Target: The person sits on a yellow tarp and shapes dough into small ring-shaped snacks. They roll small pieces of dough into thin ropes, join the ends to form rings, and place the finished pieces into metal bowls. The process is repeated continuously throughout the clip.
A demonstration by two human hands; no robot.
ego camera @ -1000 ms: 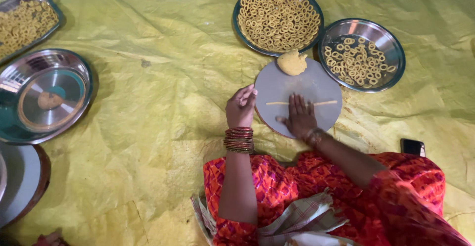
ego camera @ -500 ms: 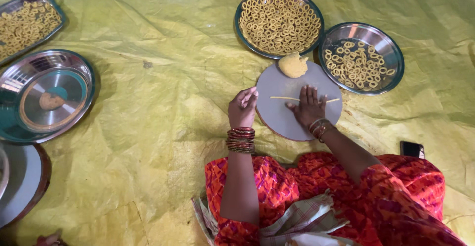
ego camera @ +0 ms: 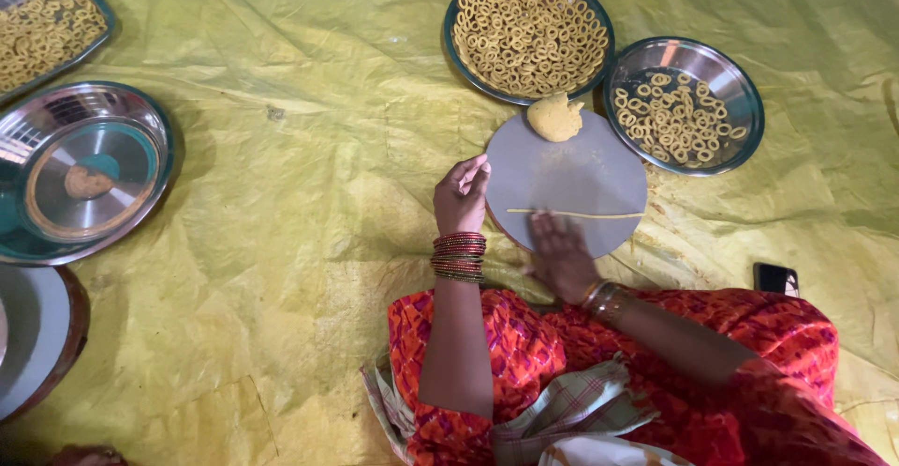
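A round grey board (ego camera: 571, 171) is seen lying flat on a yellow sheet (ego camera: 281, 194) spread over the floor. A thin rope of dough (ego camera: 573, 213) is stretched straight across the board's near half, from left of centre out to the right rim. The right hand (ego camera: 560, 255) is laid palm down at the board's near edge, fingers flattened and released, tips just reaching the rope's left part; nothing is gripped. The left hand (ego camera: 461, 194) is held at the board's left rim, fingers loosely curled and touching the edge; whether anything is pinched there cannot be told. Red bangles (ego camera: 459, 256) are worn on the left wrist.

A lump of yellow dough (ego camera: 554, 117) is sitting on the board's far edge. Beyond it, a steel plate (ego camera: 529, 35) is filled with dough rings. To the right, a second steel plate (ego camera: 684, 105) is partly filled with rings. At far left, stacked steel plates (ego camera: 84, 171) with a small dough piece and a tray of rings (ego camera: 42, 26) are noted. A dark phone (ego camera: 775, 279) is lying at right.
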